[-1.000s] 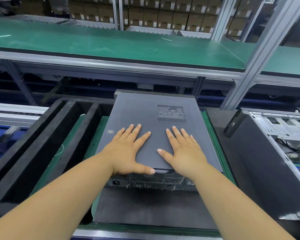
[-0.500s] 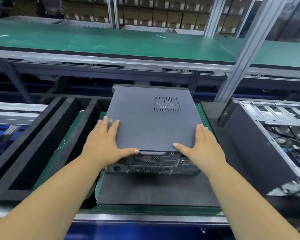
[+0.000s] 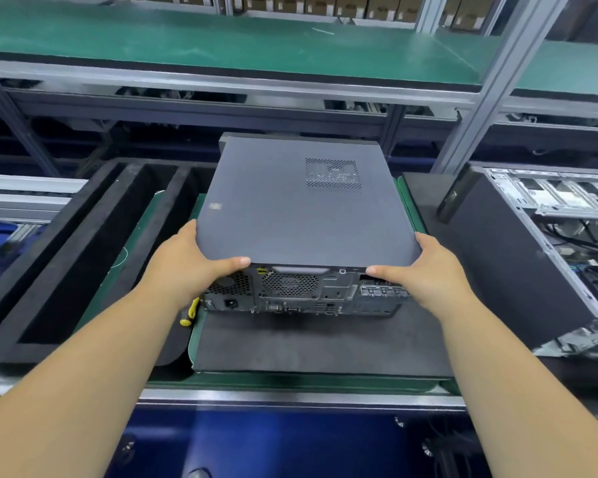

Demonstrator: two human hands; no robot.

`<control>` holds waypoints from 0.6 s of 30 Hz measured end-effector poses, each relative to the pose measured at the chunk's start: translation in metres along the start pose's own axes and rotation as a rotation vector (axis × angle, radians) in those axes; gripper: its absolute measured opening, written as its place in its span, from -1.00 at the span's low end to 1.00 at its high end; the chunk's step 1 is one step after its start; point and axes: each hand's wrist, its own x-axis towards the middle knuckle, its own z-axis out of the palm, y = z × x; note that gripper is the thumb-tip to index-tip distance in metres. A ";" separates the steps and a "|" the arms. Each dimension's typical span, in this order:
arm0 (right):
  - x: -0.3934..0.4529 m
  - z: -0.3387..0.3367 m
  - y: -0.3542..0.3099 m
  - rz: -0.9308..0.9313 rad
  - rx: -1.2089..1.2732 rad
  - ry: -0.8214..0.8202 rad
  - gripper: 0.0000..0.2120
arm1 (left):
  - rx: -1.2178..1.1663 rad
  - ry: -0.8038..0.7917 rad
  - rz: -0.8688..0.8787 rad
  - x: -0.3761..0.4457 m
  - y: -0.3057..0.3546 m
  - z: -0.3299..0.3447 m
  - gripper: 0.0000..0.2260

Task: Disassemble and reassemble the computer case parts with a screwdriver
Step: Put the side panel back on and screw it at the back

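A dark grey computer case lies flat on a black mat (image 3: 318, 346), its rear panel (image 3: 290, 294) with vents and ports facing me. Its grey cover panel (image 3: 290, 208) with a perforated vent patch lies on top, near edge slightly raised. My left hand (image 3: 190, 267) grips the cover's near left corner, thumb along the near edge. My right hand (image 3: 425, 270) grips the near right corner the same way. A yellow and black screwdriver handle (image 3: 190, 312) peeks out beside the case, under my left wrist.
A black foam tray (image 3: 66, 263) with long slots lies at the left. A second, open computer case (image 3: 546, 257) stands at the right, its metal bays and cables exposed. A green shelf (image 3: 221, 39) runs across the back, behind an aluminium post (image 3: 477, 108).
My hands lay flat on top of the cover, then slid outward to its near corners and now grip them. The cover's near edge has come toward me and lifted a little.
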 end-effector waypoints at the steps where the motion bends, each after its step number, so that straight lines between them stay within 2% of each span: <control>1: -0.001 0.001 0.000 0.003 0.012 0.009 -0.43 | 0.016 0.017 0.007 0.000 -0.001 0.001 -0.21; 8: -0.004 0.000 0.000 -0.005 -0.021 0.040 -0.32 | 0.067 0.063 0.056 -0.001 -0.005 0.002 -0.26; 12: 0.001 -0.010 -0.016 0.057 -0.196 -0.081 -0.29 | 0.089 0.051 0.051 -0.003 -0.004 0.001 -0.20; 14: 0.003 -0.010 -0.027 0.117 -0.277 -0.149 -0.19 | 0.068 0.017 0.041 -0.003 -0.007 -0.003 -0.20; 16: 0.001 -0.002 -0.039 0.087 -0.327 -0.143 -0.08 | -0.089 -0.031 0.016 -0.003 -0.014 -0.010 -0.34; 18: -0.008 0.013 -0.053 -0.025 -0.303 -0.070 -0.06 | -0.283 -0.028 -0.037 -0.003 -0.027 -0.018 -0.58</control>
